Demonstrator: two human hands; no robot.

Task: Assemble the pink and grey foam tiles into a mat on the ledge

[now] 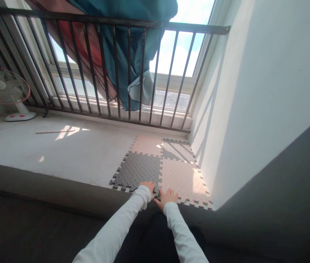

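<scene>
Foam puzzle mats lie on a raised white ledge, two grey and two pink in a checkered block. My left hand (pixel 149 186) rests at the front right corner of the nearer grey foam mat (pixel 137 170), its fingers laid over the top. Beside it, my right hand (pixel 168 197) lies with fingers apart on the front left corner of the nearer pink foam mat (pixel 181 178). Both hands are close to the seam between these two mats. Behind them are the other pink foam mat (pixel 146 145) and the other grey foam mat (pixel 177 150).
A dark metal railing (pixel 116 118) runs along the window, with a teal curtain (pixel 122 62) hanging behind it. A white wall (pixel 242 120) borders the mats on the right. Farther left are a thin stick (pixel 54 132) and a fan (pixel 7 89). The ledge (pixel 70 157) drops off in front.
</scene>
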